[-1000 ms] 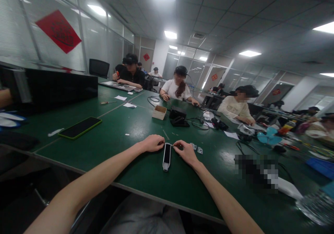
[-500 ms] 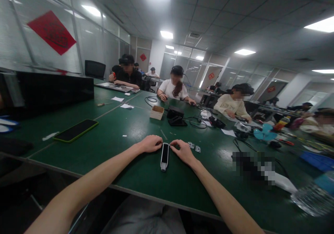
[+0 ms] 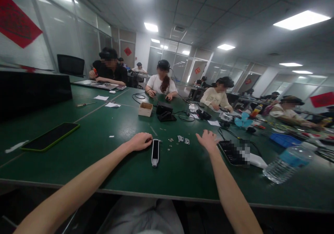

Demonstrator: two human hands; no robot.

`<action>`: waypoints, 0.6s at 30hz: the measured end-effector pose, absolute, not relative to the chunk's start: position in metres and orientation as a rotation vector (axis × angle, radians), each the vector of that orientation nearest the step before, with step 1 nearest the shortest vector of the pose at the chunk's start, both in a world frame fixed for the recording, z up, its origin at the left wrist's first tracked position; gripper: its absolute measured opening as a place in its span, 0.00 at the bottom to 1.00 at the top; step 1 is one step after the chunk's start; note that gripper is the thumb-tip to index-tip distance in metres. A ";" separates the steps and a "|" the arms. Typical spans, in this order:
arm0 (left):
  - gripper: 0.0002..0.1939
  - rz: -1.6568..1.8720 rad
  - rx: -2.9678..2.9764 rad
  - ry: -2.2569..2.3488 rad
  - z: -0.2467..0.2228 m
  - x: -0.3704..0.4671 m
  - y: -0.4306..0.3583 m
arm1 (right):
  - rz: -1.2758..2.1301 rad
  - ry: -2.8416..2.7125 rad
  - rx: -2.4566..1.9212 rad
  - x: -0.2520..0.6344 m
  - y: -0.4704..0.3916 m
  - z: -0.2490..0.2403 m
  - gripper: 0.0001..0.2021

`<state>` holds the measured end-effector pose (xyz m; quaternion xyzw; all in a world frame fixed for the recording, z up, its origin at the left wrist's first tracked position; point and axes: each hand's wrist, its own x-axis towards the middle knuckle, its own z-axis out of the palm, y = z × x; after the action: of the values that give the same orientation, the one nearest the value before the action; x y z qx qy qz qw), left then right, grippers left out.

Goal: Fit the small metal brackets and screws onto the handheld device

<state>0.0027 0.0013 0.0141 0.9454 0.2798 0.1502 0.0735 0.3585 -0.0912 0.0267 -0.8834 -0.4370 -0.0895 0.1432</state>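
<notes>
A slim white device with a black face (image 3: 155, 151) lies on the green table (image 3: 125, 171) in front of me. My left hand (image 3: 141, 141) rests at its upper left end, fingers curled together; what they may hold is too small to make out. To the right, my right hand (image 3: 208, 139) is over the table with its fingers apart, holding nothing. Between the device and that hand are small metal plates (image 3: 187, 141) and several tiny parts (image 3: 171, 140).
A phone (image 3: 50, 136) lies left. Ahead are an open box (image 3: 145, 109) and a black stand (image 3: 165, 111). Rightward are a black tray-like object (image 3: 229, 152), a water bottle (image 3: 287, 164), a blue fan (image 3: 243, 120) and a blue tray (image 3: 283, 140). People sit across the table.
My right hand has left the device and moved right, its fingers spreading. The tiny parts now show. The view has turned right, while my left hand stays beside the device.
</notes>
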 end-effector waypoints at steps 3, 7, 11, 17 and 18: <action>0.11 0.455 2.850 0.850 0.014 0.003 0.002 | -0.077 -1.052 -2.731 0.392 -0.094 0.019 0.32; 0.11 0.457 2.860 0.846 0.013 0.003 0.003 | 0.023 -0.981 -2.767 0.411 -0.095 0.011 0.33; 0.12 0.448 2.866 0.844 0.012 0.004 0.005 | 0.067 -0.960 -2.747 0.411 -0.094 0.011 0.34; 0.12 0.443 2.852 0.839 0.013 0.004 0.004 | 0.004 -0.956 -2.756 0.406 -0.094 0.018 0.32; 0.12 0.441 2.852 0.838 0.013 0.004 0.003 | 0.014 -0.975 -2.762 0.406 -0.094 0.018 0.33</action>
<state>0.0036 0.0034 0.0134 0.9469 0.2781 0.1463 0.0685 0.4064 -0.0941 0.0181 -0.9376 -0.3310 0.0049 0.1060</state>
